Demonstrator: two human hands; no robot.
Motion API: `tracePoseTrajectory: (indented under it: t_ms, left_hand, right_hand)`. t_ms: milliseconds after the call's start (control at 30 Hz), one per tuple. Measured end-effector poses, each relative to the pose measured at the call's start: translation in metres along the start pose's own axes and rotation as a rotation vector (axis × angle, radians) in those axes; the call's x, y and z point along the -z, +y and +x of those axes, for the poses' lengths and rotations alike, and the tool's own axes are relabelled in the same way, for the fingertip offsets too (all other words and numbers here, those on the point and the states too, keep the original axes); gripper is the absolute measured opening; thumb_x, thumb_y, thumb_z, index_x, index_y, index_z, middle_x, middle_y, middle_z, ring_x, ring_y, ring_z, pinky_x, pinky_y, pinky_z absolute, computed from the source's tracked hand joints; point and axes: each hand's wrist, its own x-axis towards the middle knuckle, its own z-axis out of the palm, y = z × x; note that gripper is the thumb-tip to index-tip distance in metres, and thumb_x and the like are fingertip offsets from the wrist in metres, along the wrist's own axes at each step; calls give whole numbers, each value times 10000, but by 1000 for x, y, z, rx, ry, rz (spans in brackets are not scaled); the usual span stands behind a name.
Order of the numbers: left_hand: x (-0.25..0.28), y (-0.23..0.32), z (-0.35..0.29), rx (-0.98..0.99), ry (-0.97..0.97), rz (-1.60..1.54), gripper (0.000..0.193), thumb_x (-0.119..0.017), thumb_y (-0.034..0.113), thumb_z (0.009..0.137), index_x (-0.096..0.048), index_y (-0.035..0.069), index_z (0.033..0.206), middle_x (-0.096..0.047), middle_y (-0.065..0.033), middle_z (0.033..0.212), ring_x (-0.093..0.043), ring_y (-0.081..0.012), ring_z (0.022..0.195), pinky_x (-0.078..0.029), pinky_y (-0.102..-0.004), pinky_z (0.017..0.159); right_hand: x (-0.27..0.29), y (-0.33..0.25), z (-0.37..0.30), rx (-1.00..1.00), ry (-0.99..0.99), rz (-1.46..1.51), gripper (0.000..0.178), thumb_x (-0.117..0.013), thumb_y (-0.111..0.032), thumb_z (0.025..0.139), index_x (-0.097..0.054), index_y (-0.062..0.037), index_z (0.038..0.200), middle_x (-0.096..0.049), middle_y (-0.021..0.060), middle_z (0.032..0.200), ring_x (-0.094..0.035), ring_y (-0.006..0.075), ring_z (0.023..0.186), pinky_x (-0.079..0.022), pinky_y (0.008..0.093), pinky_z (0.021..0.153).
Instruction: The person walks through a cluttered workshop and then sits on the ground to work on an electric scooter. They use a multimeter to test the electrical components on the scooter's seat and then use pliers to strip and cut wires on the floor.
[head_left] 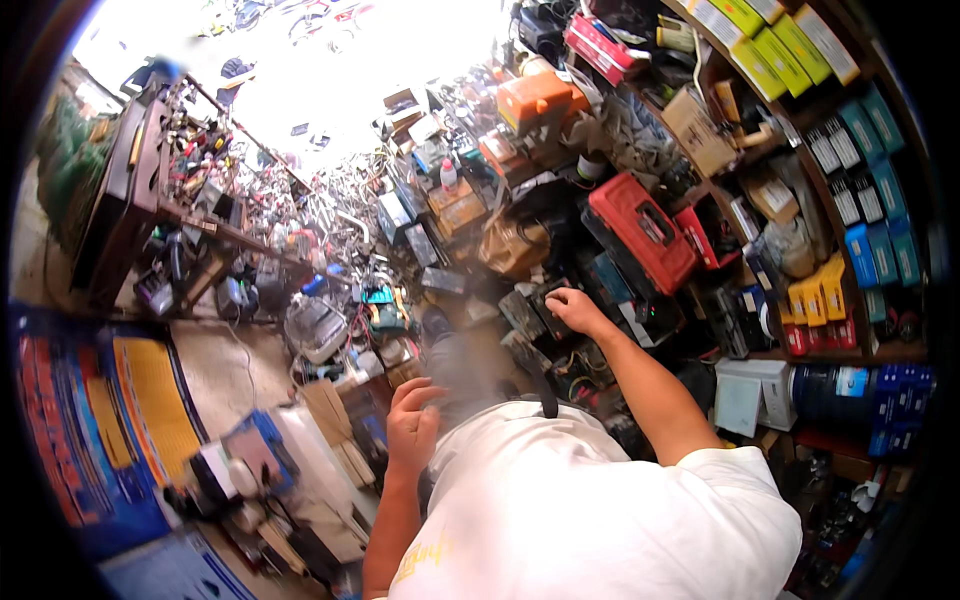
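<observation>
My left hand (412, 422) is in front of my body at the lower middle, fingers curled in and pressed together. Whatever it may hold is too small or hidden to name. My right hand (574, 308) reaches forward with its fingers bent into a loose fist, above dark box-shaped devices (528, 312) on the cluttered floor. I cannot tell whether it touches them or grips anything. A red plastic tool case (640, 232) lies just beyond this hand. A black strap (540, 378) hangs down at my front, between the two arms.
Shelves at the right hold yellow-green boxes (780, 55), teal boxes (875, 125) and yellow packs (820, 292). An orange case (533, 98) stands on the piles ahead. Loose metal parts and a wooden table (125, 190) fill the left. Blue and yellow printed panels (150, 410) lean at lower left.
</observation>
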Motion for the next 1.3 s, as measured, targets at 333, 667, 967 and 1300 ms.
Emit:
tracePoseTrajectory:
  t_ms: [333,667,967,1300]
  left_hand:
    - [142,-109,258,-5,22,171,374,-476,262,981,-713,-8,874,-680,-127,1072,-571,-317,1076,-425,-423,953]
    - [260,-154,448,90,34,172,341,-453,93,830,-679,24,585,-666,-108,1133,-479,-322,1221,-384,-426,1018]
    - [323,-323,653,567,539,-243,371,-367,140,1004,-682,-53,983,-691,-175,1004,-641,-248,975,-519,-344,850]
    - [449,-352,991,512,314,-48,394,-405,55,849,-630,-60,1151,-478,-213,1332,-606,-257,1068,-570,-337,786]
  right_hand:
    - [-32,45,134,-470,-100,-282,310,-661,-292,848,-702,12,890,-672,110,714,-640,190,616,-514,342,595]
    - [-85,-136,360,-359,-115,-229,331,-631,-268,845,-707,30,968,-713,147,847,-660,210,760,-520,350,735]
    - [-124,-315,748,-366,-480,-571,293,-617,-243,878,-706,16,982,-703,146,833,-663,219,794,-524,369,760]
    - [-129,-643,1096,2,-104,-67,344,-583,-263,899,-652,46,1034,-672,107,812,-615,171,756,-484,319,708]
